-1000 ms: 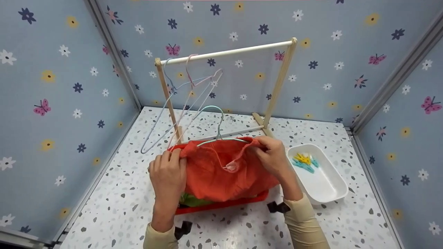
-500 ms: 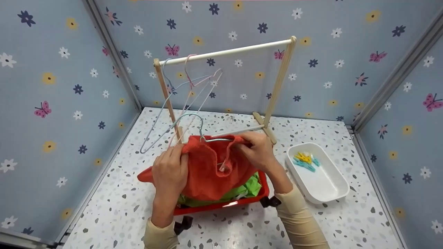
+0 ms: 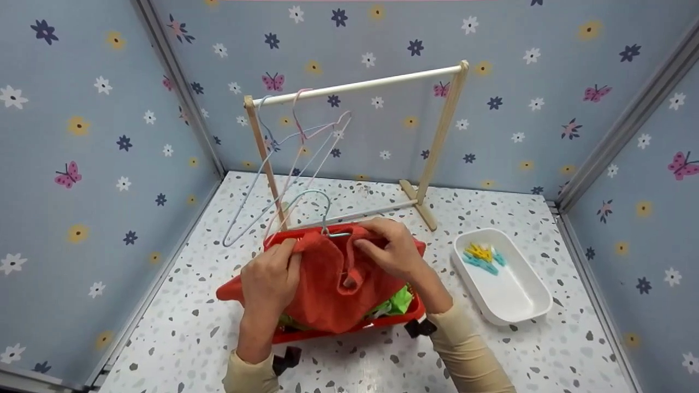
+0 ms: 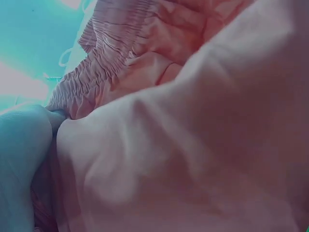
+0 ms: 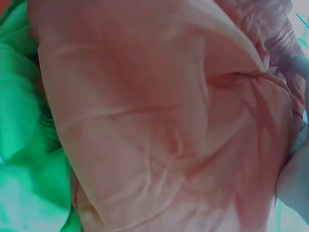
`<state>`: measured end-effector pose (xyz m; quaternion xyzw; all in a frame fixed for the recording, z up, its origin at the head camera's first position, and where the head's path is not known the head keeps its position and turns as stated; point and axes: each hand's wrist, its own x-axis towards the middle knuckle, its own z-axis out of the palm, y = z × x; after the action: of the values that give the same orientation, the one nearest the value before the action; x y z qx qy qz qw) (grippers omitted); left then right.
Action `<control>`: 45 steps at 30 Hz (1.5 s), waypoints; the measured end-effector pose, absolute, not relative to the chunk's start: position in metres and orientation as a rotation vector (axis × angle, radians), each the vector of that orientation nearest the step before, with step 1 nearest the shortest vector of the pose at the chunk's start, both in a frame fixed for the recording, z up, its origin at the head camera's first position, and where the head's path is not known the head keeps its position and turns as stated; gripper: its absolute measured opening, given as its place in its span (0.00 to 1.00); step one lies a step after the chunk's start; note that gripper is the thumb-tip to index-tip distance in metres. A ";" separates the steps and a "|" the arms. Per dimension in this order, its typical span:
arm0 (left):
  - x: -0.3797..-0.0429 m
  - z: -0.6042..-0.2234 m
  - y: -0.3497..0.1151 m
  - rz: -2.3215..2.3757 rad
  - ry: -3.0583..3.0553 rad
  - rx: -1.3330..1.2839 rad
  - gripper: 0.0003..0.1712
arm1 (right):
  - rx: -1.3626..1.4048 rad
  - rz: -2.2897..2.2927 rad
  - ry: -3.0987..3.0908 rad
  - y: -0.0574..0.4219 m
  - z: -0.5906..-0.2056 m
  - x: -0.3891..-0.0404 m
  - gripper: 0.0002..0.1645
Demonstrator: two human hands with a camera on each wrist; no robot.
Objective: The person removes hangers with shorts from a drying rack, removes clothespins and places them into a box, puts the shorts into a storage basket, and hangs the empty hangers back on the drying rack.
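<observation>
Orange-red shorts (image 3: 333,300) with a gathered elastic waistband (image 4: 104,63) are held up by both hands in the head view. My left hand (image 3: 270,278) grips the left part of the waistband, fingers curled over it. On the right, my right hand (image 3: 394,252) pinches the band between thumb and fingers. A mint-green hanger (image 3: 339,234) sits inside the waist, its hook standing above the band; cloth hides its lower part. Between the hands the band sags in a narrow loop, showing a pale label (image 3: 348,281). Cloth fills most of both wrist views.
Beneath the shorts is a red basket (image 3: 349,326) with green cloth (image 3: 400,301) inside. Behind stands a wooden rack (image 3: 377,83) with a blue hanger (image 3: 247,195) and a pink hanger (image 3: 298,113). A white tray (image 3: 519,305) holds yellow and teal clothespins (image 3: 480,262).
My right hand has moved left, closer to the left hand. The hanger's hook has shifted left overall and lower. A corner of the shorts now sticks out left of my left wrist.
</observation>
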<state>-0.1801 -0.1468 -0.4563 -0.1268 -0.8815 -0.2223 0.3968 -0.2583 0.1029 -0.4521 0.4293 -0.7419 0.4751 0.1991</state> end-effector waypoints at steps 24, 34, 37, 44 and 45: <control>-0.180 -0.475 -0.163 -0.609 -2.198 -0.249 0.07 | 0.925 1.444 -2.158 0.168 -0.454 -0.237 0.09; -0.182 -0.476 -0.169 -0.651 -2.188 -0.246 0.06 | 0.810 1.479 -2.158 0.184 -0.460 -0.237 0.06; -0.182 -0.477 -0.170 -0.666 -2.193 -0.245 0.06 | 0.778 1.506 -2.176 0.188 -0.462 -0.236 0.06; -0.184 -0.481 -0.171 -0.665 -2.162 -0.213 0.08 | 0.719 1.599 -2.213 0.195 -0.467 -0.235 0.05; -0.184 -0.481 -0.171 -0.666 -2.159 -0.205 0.08 | 0.711 1.607 -2.217 0.196 -0.468 -0.235 0.04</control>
<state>-0.1841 -0.1709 -0.4814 -0.0821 -0.8624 -0.2660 0.4229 -0.2355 0.1956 -0.4680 0.2481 -0.7740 0.5613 0.1558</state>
